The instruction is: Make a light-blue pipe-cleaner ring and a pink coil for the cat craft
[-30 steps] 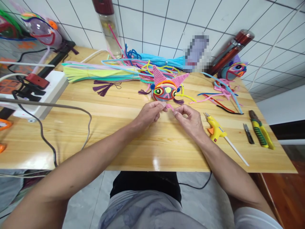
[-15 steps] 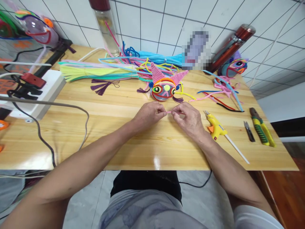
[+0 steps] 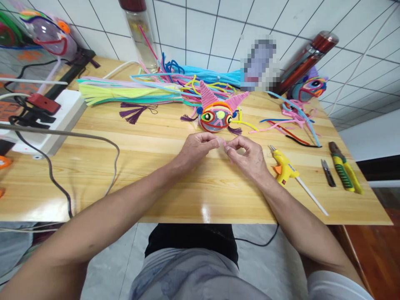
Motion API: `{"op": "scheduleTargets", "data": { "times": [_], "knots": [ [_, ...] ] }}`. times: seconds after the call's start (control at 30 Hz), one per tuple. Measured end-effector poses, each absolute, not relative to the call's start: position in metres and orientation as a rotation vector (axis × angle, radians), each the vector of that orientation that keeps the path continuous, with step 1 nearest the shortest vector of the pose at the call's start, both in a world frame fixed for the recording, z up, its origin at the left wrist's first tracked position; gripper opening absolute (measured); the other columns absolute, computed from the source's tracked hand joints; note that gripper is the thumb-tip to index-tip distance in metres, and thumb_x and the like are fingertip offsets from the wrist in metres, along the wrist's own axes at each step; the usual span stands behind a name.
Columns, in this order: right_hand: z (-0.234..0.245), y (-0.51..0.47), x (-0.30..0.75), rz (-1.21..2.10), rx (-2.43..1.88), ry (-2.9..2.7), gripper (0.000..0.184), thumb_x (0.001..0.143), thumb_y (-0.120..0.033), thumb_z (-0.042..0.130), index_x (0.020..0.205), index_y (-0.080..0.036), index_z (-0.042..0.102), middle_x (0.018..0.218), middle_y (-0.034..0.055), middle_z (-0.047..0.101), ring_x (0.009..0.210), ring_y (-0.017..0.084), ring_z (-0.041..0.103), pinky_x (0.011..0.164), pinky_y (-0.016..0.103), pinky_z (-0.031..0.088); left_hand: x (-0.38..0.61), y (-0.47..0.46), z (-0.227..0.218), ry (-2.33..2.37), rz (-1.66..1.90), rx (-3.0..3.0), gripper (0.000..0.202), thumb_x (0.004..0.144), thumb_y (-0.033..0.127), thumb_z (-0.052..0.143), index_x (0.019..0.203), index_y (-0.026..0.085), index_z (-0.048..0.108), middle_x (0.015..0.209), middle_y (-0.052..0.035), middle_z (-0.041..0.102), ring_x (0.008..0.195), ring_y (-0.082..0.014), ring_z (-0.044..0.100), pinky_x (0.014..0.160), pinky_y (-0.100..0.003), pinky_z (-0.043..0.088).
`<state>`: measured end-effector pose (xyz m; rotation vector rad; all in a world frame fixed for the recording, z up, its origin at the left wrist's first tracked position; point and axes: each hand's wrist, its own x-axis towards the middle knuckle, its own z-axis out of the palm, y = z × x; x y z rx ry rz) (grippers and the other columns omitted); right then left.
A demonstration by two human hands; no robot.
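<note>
A short piece of pink pipe cleaner (image 3: 224,143) is pinched between my two hands, mostly hidden by the fingers. My left hand (image 3: 200,146) has its thumb and forefinger closed on one end. The fingertips of my right hand (image 3: 245,152) grip the other end. Just beyond them sits a mask-like figure (image 3: 215,116) with pink pointed ears, round eyes, a red outlined mouth and purple tassels at its sides. To the right of my right hand lies a yellow glue gun (image 3: 286,166) with a white glue stick in its back.
Bundles of coloured pipe cleaners (image 3: 131,93) lie along the back, near a purple tassel (image 3: 136,112). Small snips (image 3: 328,173) and pliers (image 3: 345,168) rest at right, below loose pipe cleaner pieces (image 3: 295,114). A power strip (image 3: 53,125) and cables occupy the left. A flask (image 3: 308,62) stands behind.
The pink piece was held straight between the fingertips; now it is bent upward. My left thumb has stretched toward my right fingers. The view has shifted slightly.
</note>
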<state>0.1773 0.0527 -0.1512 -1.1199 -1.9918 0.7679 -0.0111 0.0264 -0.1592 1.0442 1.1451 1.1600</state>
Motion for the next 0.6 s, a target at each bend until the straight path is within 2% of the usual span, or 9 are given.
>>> {"op": "scheduleTargets", "data": {
  "times": [0.1, 0.2, 0.27, 0.33, 0.43, 0.5, 0.6],
  "knots": [
    [-0.149, 0.051, 0.176, 0.839, -1.158, -1.969, 0.017, 0.085, -0.027, 0.066, 0.070, -0.022, 0.062, 0.067, -0.0007, 0.067, 0.064, 0.015, 0.059, 0.066, 0.029, 0.046, -0.009, 0.025, -0.163, 1.098, 1.166, 0.966, 0.032, 0.076, 0.045, 0.079, 0.087, 0.015, 0.079, 0.062, 0.0033, 0.058, 0.053, -0.0055, 0.034, 0.050, -0.022, 0.026],
    [-0.148, 0.051, 0.176, 0.866, -1.174, -1.954, 0.016, 0.085, -0.029, 0.067, 0.071, -0.022, 0.063, 0.067, -0.0010, 0.066, 0.064, 0.014, 0.058, 0.066, 0.029, 0.046, -0.009, 0.025, -0.165, 1.057, 1.145, 0.953, 0.037, 0.076, 0.049, 0.081, 0.092, 0.015, 0.080, 0.060, 0.0046, 0.053, 0.051, -0.0048, 0.029, 0.048, -0.022, 0.021],
    [-0.148, 0.052, 0.176, 0.863, -1.177, -1.949, 0.015, 0.085, -0.030, 0.067, 0.072, -0.022, 0.064, 0.065, -0.0014, 0.066, 0.063, 0.014, 0.058, 0.067, 0.029, 0.046, -0.010, 0.026, -0.165, 1.068, 1.119, 0.977, 0.038, 0.077, 0.047, 0.082, 0.096, 0.015, 0.081, 0.060, 0.0042, 0.054, 0.052, -0.0052, 0.032, 0.050, -0.022, 0.025],
    [-0.150, 0.053, 0.177, 0.880, -1.180, -1.941, 0.015, 0.085, -0.031, 0.066, 0.073, -0.022, 0.064, 0.064, -0.0019, 0.065, 0.062, 0.014, 0.058, 0.065, 0.029, 0.046, -0.012, 0.028, -0.166, 1.075, 1.105, 1.020, 0.036, 0.076, 0.043, 0.082, 0.099, 0.015, 0.080, 0.064, 0.0022, 0.061, 0.056, -0.0067, 0.043, 0.056, -0.022, 0.034],
    [-0.152, 0.054, 0.179, 0.898, -1.170, -1.941, 0.014, 0.086, -0.032, 0.066, 0.076, -0.022, 0.063, 0.067, -0.0020, 0.066, 0.059, 0.014, 0.058, 0.062, 0.028, 0.046, -0.014, 0.032, -0.168, 1.031, 1.110, 1.120, 0.036, 0.074, 0.040, 0.083, 0.099, 0.014, 0.078, 0.085, -0.0032, 0.073, 0.073, -0.0119, 0.061, 0.073, -0.025, 0.047],
    [-0.154, 0.055, 0.180, 0.853, -1.148, -1.973, 0.012, 0.087, -0.030, 0.066, 0.078, -0.022, 0.064, 0.070, -0.0014, 0.068, 0.061, 0.014, 0.059, 0.060, 0.027, 0.046, -0.016, 0.034, -0.169, 1.044, 1.104, 1.228, 0.038, 0.076, 0.042, 0.081, 0.101, 0.014, 0.076, 0.095, -0.0050, 0.075, 0.079, -0.0136, 0.064, 0.077, -0.027, 0.049],
    [-0.155, 0.056, 0.181, 0.679, -1.100, -2.074, 0.009, 0.087, -0.026, 0.064, 0.079, -0.022, 0.064, 0.073, -0.0002, 0.069, 0.064, 0.015, 0.060, 0.061, 0.027, 0.046, -0.019, 0.036, -0.165, 1.192, 1.106, 1.446, 0.034, 0.083, 0.042, 0.076, 0.103, 0.015, 0.076, 0.099, -0.0050, 0.075, 0.080, -0.0140, 0.062, 0.076, -0.027, 0.048]
  ]
}}
